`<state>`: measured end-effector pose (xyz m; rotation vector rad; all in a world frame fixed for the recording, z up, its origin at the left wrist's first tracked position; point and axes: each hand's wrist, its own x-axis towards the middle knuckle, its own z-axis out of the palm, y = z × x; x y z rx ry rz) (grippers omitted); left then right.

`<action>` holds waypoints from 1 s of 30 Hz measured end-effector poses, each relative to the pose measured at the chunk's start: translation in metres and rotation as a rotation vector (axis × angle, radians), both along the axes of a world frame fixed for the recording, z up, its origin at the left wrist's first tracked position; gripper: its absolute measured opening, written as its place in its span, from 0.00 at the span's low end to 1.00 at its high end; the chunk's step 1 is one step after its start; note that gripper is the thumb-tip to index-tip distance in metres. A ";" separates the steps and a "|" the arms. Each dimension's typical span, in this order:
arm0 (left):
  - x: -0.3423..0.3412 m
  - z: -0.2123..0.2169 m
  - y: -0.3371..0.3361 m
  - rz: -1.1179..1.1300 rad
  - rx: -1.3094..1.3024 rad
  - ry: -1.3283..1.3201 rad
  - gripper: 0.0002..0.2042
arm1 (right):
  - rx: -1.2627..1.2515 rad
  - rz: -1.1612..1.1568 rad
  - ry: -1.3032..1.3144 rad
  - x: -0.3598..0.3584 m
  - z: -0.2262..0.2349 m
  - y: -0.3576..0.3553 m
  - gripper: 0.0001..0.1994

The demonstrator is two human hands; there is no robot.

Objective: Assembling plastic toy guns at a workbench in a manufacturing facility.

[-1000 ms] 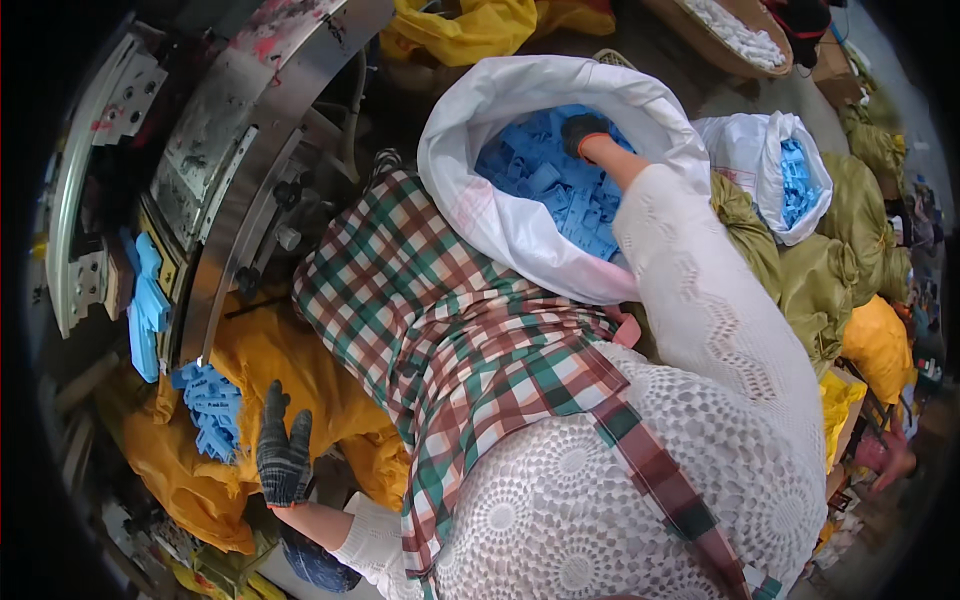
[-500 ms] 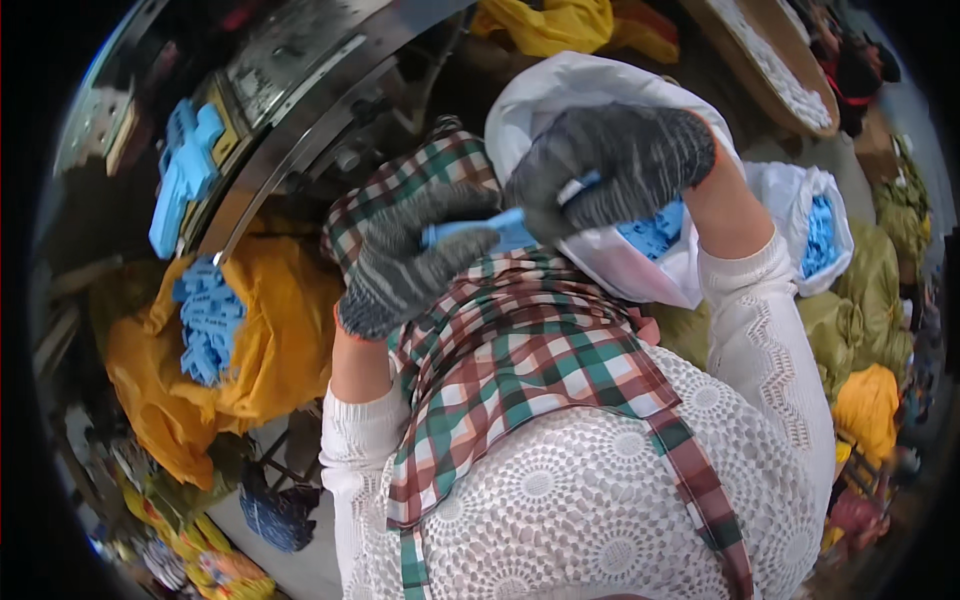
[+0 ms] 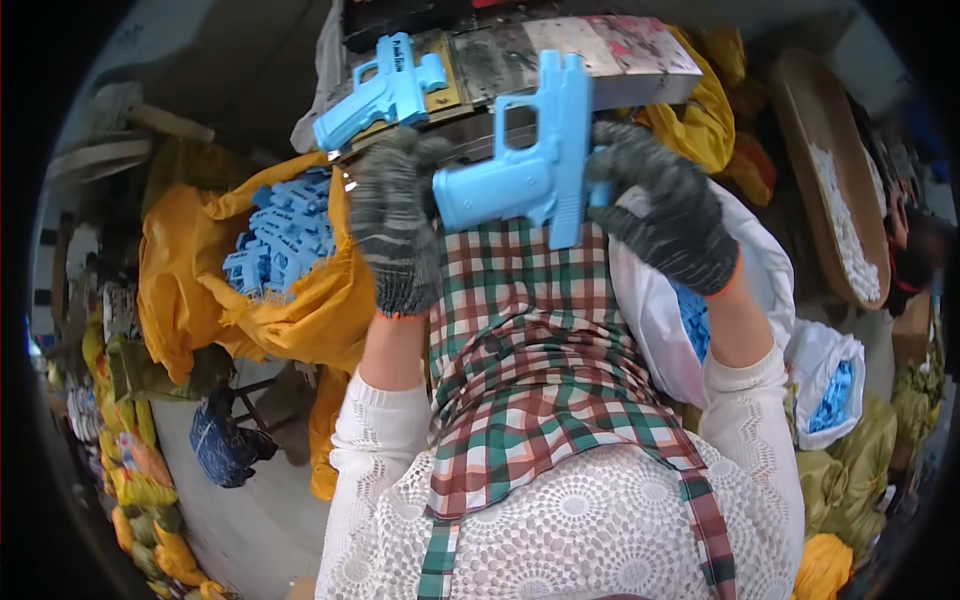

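Head view: both gloved hands grip one blue toy pistol (image 3: 530, 175) at twelve o'clock; left hand (image 3: 395, 225) steadies the barrel end, right hand (image 3: 665, 205) clasps its rear, seemingly for inspection; yellow sack (image 3: 190, 290) at nine o'clock

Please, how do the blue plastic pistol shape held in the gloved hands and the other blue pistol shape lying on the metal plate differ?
The held pistol shape is gripped by the left hand and the right hand, above the checked apron; the lying pistol shape rests untouched on the metal plate. The held one looks larger and nearer, its grip pointing down; the lying one is tilted. Both are light blue plastic.
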<state>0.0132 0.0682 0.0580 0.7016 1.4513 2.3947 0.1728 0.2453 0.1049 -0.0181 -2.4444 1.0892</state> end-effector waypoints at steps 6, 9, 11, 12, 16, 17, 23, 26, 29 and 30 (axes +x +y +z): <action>-0.093 0.055 -0.022 0.570 -0.829 1.182 0.24 | 0.030 -0.063 0.116 -0.011 -0.006 0.017 0.24; -0.101 0.079 -0.016 0.220 -1.468 1.170 0.26 | 0.113 0.005 0.192 -0.028 -0.009 0.010 0.28; -0.101 0.065 -0.019 0.301 -1.378 1.263 0.27 | 0.116 -0.013 0.182 -0.041 -0.005 0.008 0.26; -0.097 0.055 -0.025 0.381 -1.297 1.345 0.28 | 0.111 -0.022 0.169 -0.049 -0.002 0.005 0.25; -0.087 0.006 -0.076 0.712 -1.179 1.147 0.31 | 0.236 0.149 0.331 -0.102 -0.007 0.015 0.22; -0.087 -0.001 -0.095 0.745 -1.229 1.010 0.32 | 0.244 0.194 0.335 -0.118 -0.008 0.020 0.22; -0.085 -0.001 -0.196 0.848 -1.827 0.850 0.40 | 0.489 0.178 0.252 -0.184 -0.019 0.021 0.19; -0.084 -0.007 -0.192 0.718 -1.717 0.950 0.38 | 0.591 0.081 0.227 -0.163 -0.018 0.022 0.19; -0.082 -0.021 -0.163 0.473 -1.401 1.124 0.35 | 0.294 -0.029 0.401 -0.096 -0.021 0.019 0.15; -0.076 -0.024 -0.159 0.364 -1.313 1.045 0.31 | 0.331 -0.069 0.395 -0.070 -0.027 0.023 0.13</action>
